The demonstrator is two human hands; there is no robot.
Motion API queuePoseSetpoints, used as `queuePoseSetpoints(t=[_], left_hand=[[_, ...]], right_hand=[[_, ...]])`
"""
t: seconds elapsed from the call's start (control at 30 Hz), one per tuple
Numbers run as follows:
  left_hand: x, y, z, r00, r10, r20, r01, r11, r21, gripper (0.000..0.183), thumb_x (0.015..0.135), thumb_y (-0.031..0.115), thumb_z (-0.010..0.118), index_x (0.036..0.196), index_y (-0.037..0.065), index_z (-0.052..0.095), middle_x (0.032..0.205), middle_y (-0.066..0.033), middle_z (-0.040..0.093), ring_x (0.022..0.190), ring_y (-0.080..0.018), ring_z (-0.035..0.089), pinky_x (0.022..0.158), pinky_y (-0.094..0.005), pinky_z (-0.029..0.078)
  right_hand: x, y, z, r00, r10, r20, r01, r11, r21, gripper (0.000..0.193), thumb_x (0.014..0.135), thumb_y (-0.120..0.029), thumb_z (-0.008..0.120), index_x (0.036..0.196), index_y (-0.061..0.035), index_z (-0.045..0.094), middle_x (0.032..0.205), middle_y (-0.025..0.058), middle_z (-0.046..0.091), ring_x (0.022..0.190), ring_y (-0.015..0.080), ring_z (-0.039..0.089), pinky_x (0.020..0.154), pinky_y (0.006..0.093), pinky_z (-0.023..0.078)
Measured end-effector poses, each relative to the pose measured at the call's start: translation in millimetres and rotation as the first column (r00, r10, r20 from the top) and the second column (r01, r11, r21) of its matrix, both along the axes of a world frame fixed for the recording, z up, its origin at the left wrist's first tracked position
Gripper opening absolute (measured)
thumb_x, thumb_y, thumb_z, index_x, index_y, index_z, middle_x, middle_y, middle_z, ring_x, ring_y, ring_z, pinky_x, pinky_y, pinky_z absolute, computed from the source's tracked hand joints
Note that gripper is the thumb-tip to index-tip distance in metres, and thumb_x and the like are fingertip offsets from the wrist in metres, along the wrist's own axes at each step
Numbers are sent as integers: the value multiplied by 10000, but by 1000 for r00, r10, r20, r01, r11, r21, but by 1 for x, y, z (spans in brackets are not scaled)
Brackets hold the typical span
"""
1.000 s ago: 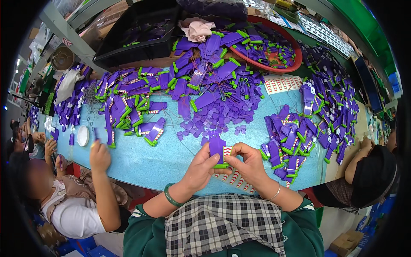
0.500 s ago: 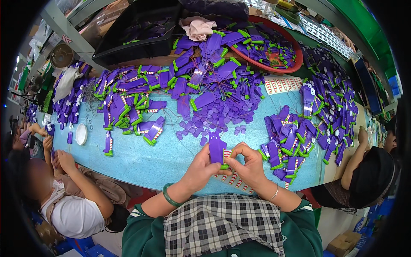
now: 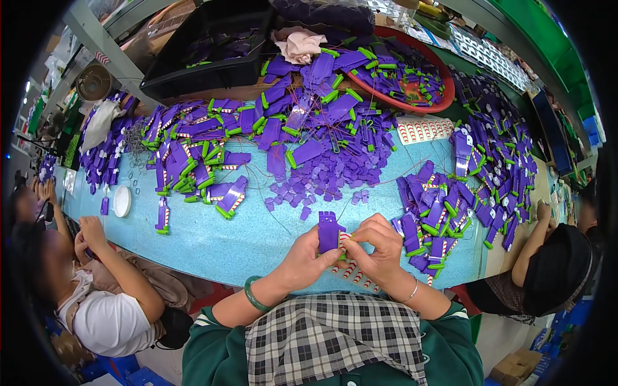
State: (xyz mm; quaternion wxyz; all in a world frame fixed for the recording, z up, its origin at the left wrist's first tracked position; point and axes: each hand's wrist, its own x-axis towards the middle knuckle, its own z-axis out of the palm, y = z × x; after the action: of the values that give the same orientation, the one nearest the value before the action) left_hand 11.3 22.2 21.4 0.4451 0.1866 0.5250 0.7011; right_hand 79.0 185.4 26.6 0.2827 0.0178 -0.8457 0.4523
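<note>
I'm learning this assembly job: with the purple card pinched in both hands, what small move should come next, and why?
Probably press the small striped piece fully against the purple card. Left hand holds the card upright from below while right hand pinches at its edge, so the join looks unfinished. Finished ones lie in the pile to the right.

The card (image 3: 329, 230) stands between the left hand (image 3: 304, 257) and right hand (image 3: 380, 248), over the table (image 3: 212, 241) edge. Behind it lies the heap (image 3: 322, 138); right, the stack (image 3: 438, 206). The bowl (image 3: 412, 71) sits behind, the crate (image 3: 206, 58) far left.
</note>
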Motion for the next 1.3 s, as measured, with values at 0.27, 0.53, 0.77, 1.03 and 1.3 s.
queuePoseSetpoints(t=[0.27, 0.53, 0.77, 1.03, 1.3], left_hand=[[2, -3, -5, 998, 20, 63, -28, 990, 137, 306, 1005, 322, 405, 1079, 41, 499, 877, -80, 575, 710, -184, 607, 593, -311, 512], [6, 15, -13, 726, -419, 545, 255, 900, 353, 386, 978, 371, 379, 836, 35, 506, 556, -38, 435, 426, -117, 385, 394, -234, 286], [-4, 3, 23, 947, -54, -317, 34, 997, -70, 245, 965, 231, 513, 991, -11, 538, 685, -75, 575, 539, -127, 565, 477, -239, 441], [-32, 0, 21, -303, 277, -912, -34, 953, 300, 187, 694, 24, 657, 815, 61, 518, 976, -126, 583, 963, -294, 616, 694, -365, 569], [-25, -3, 14, -279, 393, -876, 143, 919, 367, 199, 642, -55, 691, 768, 31, 564, 940, -105, 577, 862, -276, 632, 647, -309, 575]], right_hand=[[-7, 1, 7, 963, 122, 242, -96, 988, -117, 411, 688, -280, 762, 957, -15, 601, 957, 140, 607, 898, 309, 596, 728, 382, 485], [-8, -2, 10, 832, 471, 291, -239, 780, -578, 222, 796, -163, 652, 919, 20, 675, 933, 142, 662, 934, 231, 631, 850, 333, 486], [-5, 2, 22, 816, 574, 73, -121, 292, -949, 469, 898, -330, 558, 1177, 47, 565, 1184, 162, 595, 1039, 217, 596, 928, 341, 452], [-9, 11, 22, 784, 595, 176, -15, 302, -953, 180, 883, -103, 611, 1035, -6, 613, 964, 33, 637, 876, 73, 578, 782, 249, 466], [-9, 9, 22, 734, 621, 274, -19, 423, -906, 135, 895, -130, 628, 783, -55, 626, 726, -39, 589, 658, 16, 500, 584, 197, 399]])
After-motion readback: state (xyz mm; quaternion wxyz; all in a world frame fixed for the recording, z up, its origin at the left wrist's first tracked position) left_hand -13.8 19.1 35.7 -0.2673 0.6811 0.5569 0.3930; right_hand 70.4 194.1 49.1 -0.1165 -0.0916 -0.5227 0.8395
